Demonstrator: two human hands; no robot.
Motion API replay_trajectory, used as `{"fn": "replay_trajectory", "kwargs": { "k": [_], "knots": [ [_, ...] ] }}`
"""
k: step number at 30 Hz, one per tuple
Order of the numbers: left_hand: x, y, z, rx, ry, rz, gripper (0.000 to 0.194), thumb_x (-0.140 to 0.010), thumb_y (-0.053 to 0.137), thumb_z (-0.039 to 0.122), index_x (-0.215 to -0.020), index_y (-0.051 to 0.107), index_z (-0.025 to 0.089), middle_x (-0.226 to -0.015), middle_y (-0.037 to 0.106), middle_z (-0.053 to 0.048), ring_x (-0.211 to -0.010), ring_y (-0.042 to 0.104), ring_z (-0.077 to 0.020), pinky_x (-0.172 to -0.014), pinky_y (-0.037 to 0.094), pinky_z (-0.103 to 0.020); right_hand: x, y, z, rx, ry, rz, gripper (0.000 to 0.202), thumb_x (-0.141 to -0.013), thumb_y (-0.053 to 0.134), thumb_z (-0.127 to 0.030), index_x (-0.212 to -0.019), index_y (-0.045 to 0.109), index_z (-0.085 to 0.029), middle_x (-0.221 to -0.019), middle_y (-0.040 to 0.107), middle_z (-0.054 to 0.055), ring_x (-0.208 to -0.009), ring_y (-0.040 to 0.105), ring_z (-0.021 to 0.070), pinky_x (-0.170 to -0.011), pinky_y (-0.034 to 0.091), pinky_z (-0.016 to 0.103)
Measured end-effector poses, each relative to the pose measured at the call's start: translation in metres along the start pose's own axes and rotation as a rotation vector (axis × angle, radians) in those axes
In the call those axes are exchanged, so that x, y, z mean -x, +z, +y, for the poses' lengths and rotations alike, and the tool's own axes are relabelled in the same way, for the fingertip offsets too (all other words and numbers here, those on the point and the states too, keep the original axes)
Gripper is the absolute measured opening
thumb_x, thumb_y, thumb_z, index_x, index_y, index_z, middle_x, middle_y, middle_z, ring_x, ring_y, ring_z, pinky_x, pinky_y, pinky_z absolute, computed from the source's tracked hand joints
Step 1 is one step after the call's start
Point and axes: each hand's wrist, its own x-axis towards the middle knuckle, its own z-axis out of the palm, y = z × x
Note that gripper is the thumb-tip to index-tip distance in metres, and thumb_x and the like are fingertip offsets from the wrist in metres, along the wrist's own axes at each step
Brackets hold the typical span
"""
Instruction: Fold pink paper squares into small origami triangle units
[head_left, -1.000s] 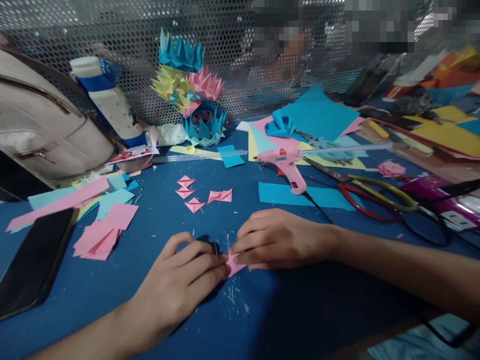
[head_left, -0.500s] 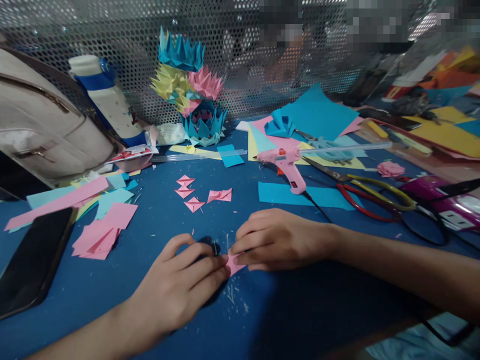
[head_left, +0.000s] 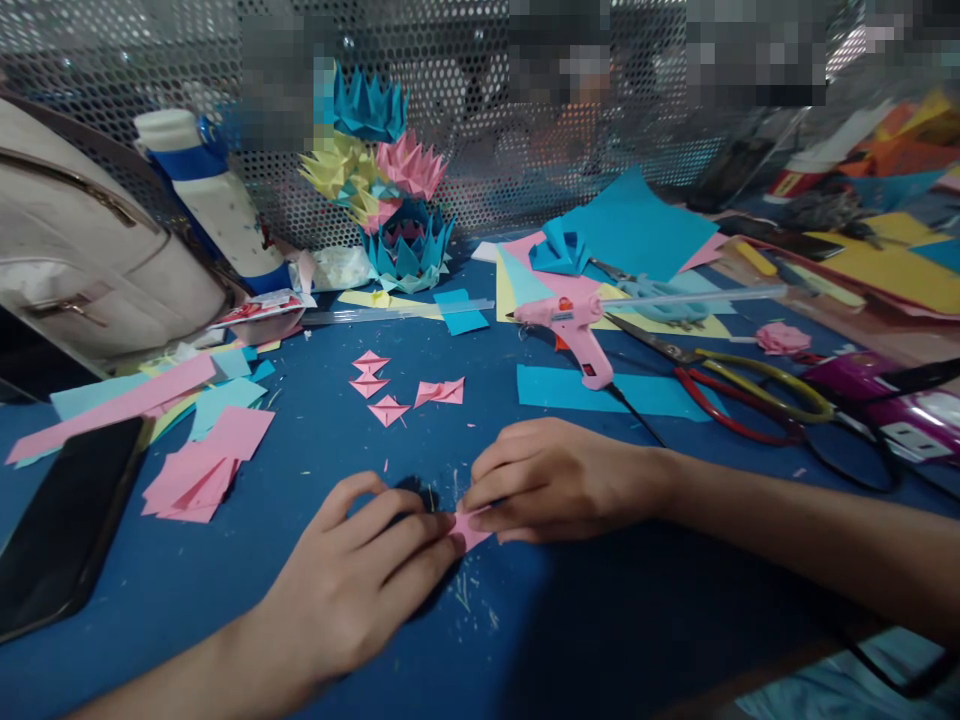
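A small piece of pink paper (head_left: 471, 534) lies on the blue table between my hands, partly covered by fingers. My left hand (head_left: 375, 575) grips its left edge with the fingertips. From the right, the fingers of my right hand (head_left: 551, 480) press on its upper side. Beyond them lie several small folded pink pieces (head_left: 388, 410), one of them a creased strip (head_left: 439, 391). A stack of pink paper squares (head_left: 199, 480) rests left of my left hand.
A pink glue gun (head_left: 574, 330) stands past my right hand, beside large scissors (head_left: 750, 395) and a blue paper strip (head_left: 615, 390). A black phone (head_left: 71, 520) lies at the left. At the back are folded paper flowers (head_left: 409, 250), a bottle (head_left: 217, 200) and a bag (head_left: 97, 240).
Hardly anything differs. Both hands stay on the pink paper, with only a slight shift of the fingers and of the view.
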Motion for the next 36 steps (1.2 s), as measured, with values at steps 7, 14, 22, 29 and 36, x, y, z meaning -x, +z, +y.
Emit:
{"fn": "replay_trajectory", "kwargs": {
  "k": [7, 14, 22, 29, 36],
  "knots": [
    [-0.007, -0.006, 0.002, 0.012, -0.031, 0.018, 0.037, -0.109, 0.034, 0.018, -0.104, 0.070, 0.016, -0.099, 0.076, -0.001, -0.092, 0.061, -0.0165, -0.095, 0.031, -0.037, 0.001, 0.001, 0.002, 0.015, -0.025, 0.016, 0.028, -0.105, 0.043, -0.028, -0.111, 0.067, -0.016, -0.115, 0.073, 0.007, -0.109, 0.062, 0.0165, -0.081, 0.046, 0.032],
    [-0.011, -0.008, 0.003, -0.015, -0.014, 0.007, 0.037, -0.109, 0.034, 0.017, -0.103, 0.071, 0.017, -0.093, 0.076, 0.000, -0.086, 0.061, -0.0148, -0.091, 0.033, -0.036, 0.003, 0.002, 0.000, 0.069, 0.000, 0.004, 0.030, -0.105, 0.042, -0.031, -0.111, 0.069, -0.021, -0.117, 0.072, 0.005, -0.109, 0.063, 0.0157, -0.085, 0.049, 0.031],
    [-0.009, -0.007, 0.004, -0.011, -0.030, 0.003, 0.037, -0.109, 0.035, 0.017, -0.102, 0.072, 0.017, -0.092, 0.076, 0.000, -0.086, 0.061, -0.0157, -0.092, 0.032, -0.036, 0.001, 0.000, -0.001, 0.057, 0.007, -0.014, 0.025, -0.105, 0.045, -0.029, -0.108, 0.069, -0.023, -0.119, 0.072, 0.002, -0.108, 0.065, 0.0155, -0.084, 0.048, 0.033],
    [-0.004, -0.008, 0.013, -0.124, 0.060, -0.073, 0.042, -0.106, 0.032, 0.013, -0.105, 0.073, 0.013, -0.101, 0.076, -0.005, -0.094, 0.062, -0.0195, -0.100, 0.032, -0.038, -0.001, -0.002, -0.002, 0.090, -0.031, 0.028, 0.026, -0.105, 0.044, -0.029, -0.108, 0.067, -0.016, -0.118, 0.072, 0.003, -0.107, 0.062, 0.0157, -0.083, 0.045, 0.032],
    [0.009, -0.009, 0.031, -0.243, 0.057, -0.122, 0.028, -0.100, 0.046, 0.015, -0.115, 0.070, 0.012, -0.114, 0.072, -0.009, -0.104, 0.061, -0.0209, -0.103, 0.036, -0.033, -0.007, 0.003, -0.010, 0.183, 0.006, 0.012, 0.028, -0.106, 0.040, -0.024, -0.112, 0.066, -0.016, -0.116, 0.072, 0.002, -0.103, 0.061, 0.0152, -0.077, 0.045, 0.032]
  ]
}}
